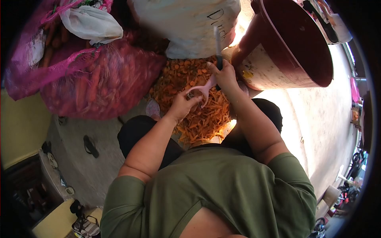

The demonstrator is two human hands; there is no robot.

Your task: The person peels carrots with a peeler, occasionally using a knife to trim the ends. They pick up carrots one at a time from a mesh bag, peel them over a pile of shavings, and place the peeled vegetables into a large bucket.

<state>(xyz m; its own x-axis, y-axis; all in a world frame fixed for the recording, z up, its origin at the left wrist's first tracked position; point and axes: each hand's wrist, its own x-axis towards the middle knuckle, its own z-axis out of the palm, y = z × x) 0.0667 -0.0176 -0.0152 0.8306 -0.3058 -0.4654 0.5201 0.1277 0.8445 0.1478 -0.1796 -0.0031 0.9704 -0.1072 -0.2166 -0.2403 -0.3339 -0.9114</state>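
Observation:
My right hand (225, 76) is closed around a black-handled knife (218, 47), its blade pointing up and away. The same hand holds the handle of a pink peeler (209, 85). My left hand (185, 104) is at the peeler's forked head, fingers bent and pressed together; whether they grip the peeler or something small is hidden. Beneath both hands lies a pile of orange peelings and cut carrot pieces (206, 123). A pink mesh sack of carrots (99, 83) stands to the left of the pile.
Beyond the pile is a white sack (190, 27) with dark lettering. A large dark red bucket (264, 67) leans at the right. On the left, a white plastic bag (92, 23) lies on the mesh sack, and a dark sandal (91, 146) is on the floor.

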